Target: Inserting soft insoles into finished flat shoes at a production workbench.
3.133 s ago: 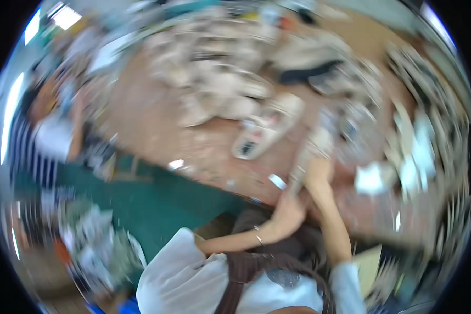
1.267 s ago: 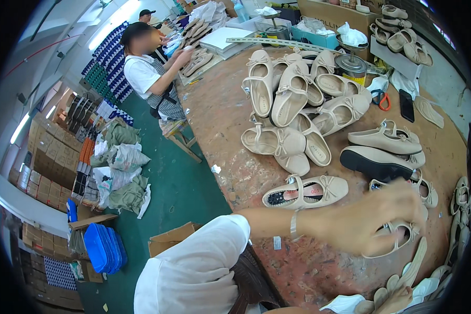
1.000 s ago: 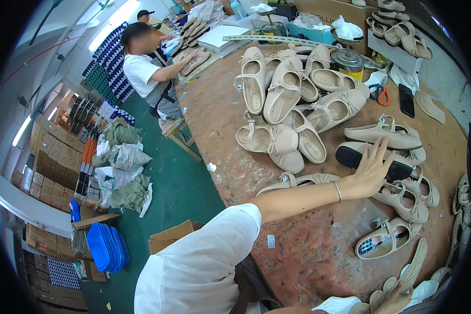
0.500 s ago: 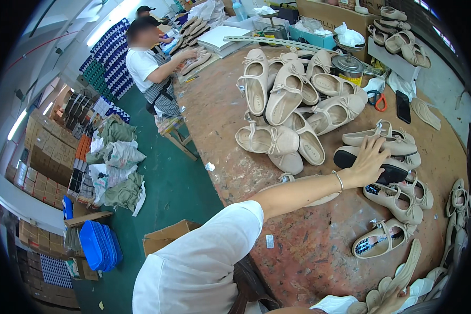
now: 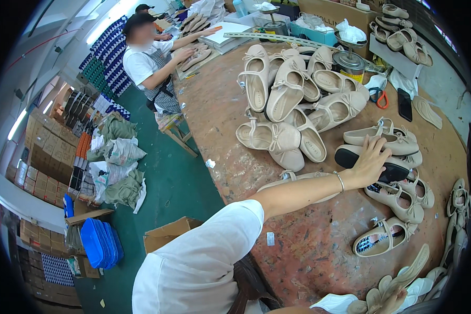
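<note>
Head view: hours counted from the middle.
Left hand (image 5: 370, 165): at 3 o'clock, back turned up, touching a side-lying shoe (image 5: 347, 156).
Left grip: fingers bent over the shoe, with gaps between them; cannot tell whether clamped on it.
Side-lying shoe: at 3 o'clock on the bench (image 5: 309, 261), beige with a black sole, partly covered by the fingers.
Right hand (image 5: 395, 300): between 4 and 5 o'clock, low near the rim, beside a long insole (image 5: 416, 263) and shorter rounded beige pieces.
Right grip: mostly hidden; cannot tell whether together, apart or clamped on the insole.
Nearest shoes: one beige strap shoe (image 5: 382, 238) at 4 o'clock, patterned blue and black inside; another (image 5: 319, 178) partly hidden behind the left forearm.
Shoe pile (image 5: 285, 94): between 1 and 2 o'clock, beige with straps and bows, overlapping.
Tools and phone: scissors (image 5: 382, 99) with an orange handle at 2 o'clock, just beside a dark phone (image 5: 404, 104).
Co-worker (image 5: 141, 60): between 10 and 11 o'clock, at the bench's far edge, one hand over a white box (image 5: 226, 37).
Floor (image 5: 178, 183): green, with sacks (image 5: 121, 167) at 9 o'clock and stacked blue tubs (image 5: 100, 243) at 8.
</note>
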